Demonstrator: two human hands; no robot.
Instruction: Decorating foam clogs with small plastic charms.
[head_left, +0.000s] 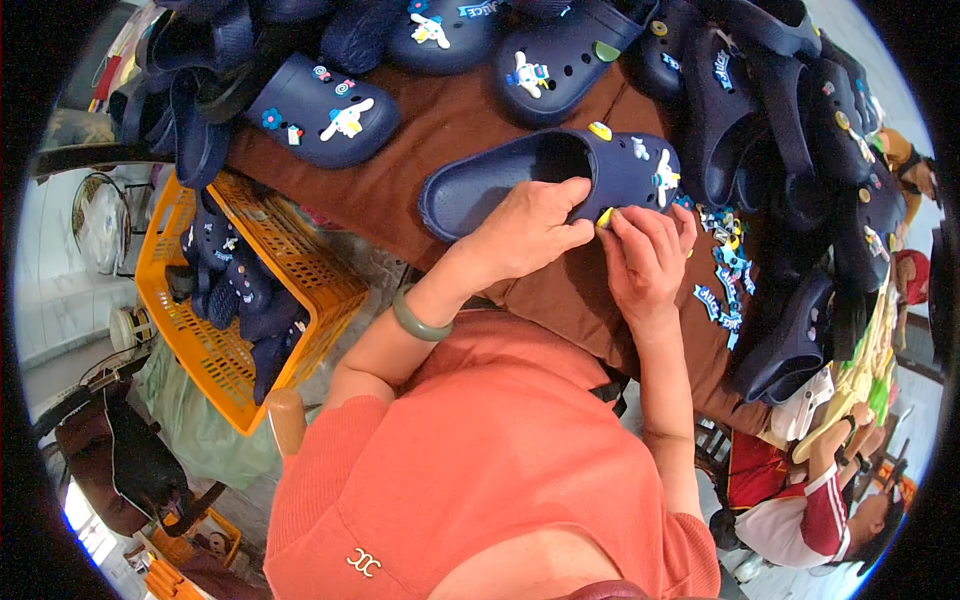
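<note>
The left hand clamps its grip on the navy clog, steadying it on the brown surface. Just beside it, the right hand pinches what looks like a yellow charm against the clog's side; loose charms lie just right.

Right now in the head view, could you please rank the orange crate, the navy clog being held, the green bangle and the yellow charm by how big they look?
1. Orange crate
2. Navy clog
3. Green bangle
4. Yellow charm, mostly hidden by the right hand

The left hand holds the clog. Fisheye bending may distort the crate's apparent size.
</note>
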